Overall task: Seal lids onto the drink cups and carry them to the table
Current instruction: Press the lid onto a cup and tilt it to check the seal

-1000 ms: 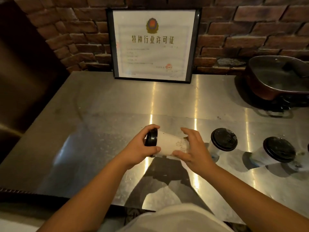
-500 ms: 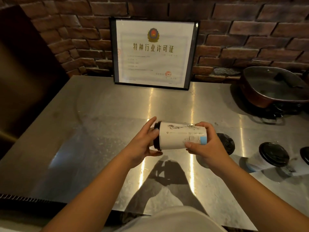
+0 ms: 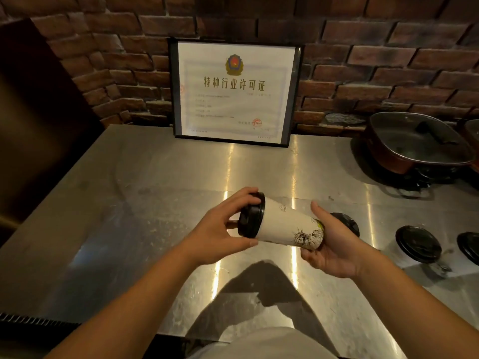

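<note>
Brick wall (image 3: 363, 81) is seen behind a steel surface (image 3: 145, 182) streaked with reflected light. A framed certificate (image 3: 234, 92) is propped against the bricks at twelve o'clock, and a dark lidded pan (image 3: 417, 149) is set at two o'clock. A dark panel (image 3: 33, 120) is seen at nine o'clock. Above the surface's middle, a white cup (image 3: 287, 226) is held on its side. Its black lid (image 3: 252, 218), turned toward nine o'clock, is gripped by the curled fingers of the left hand (image 3: 223, 229). Its base is cradled in the right hand (image 3: 334, 244), thumb raised, fingers curled beneath. Three more lidded cups (image 3: 417, 243) are stood at three o'clock, one partly hidden behind that hand.
</note>
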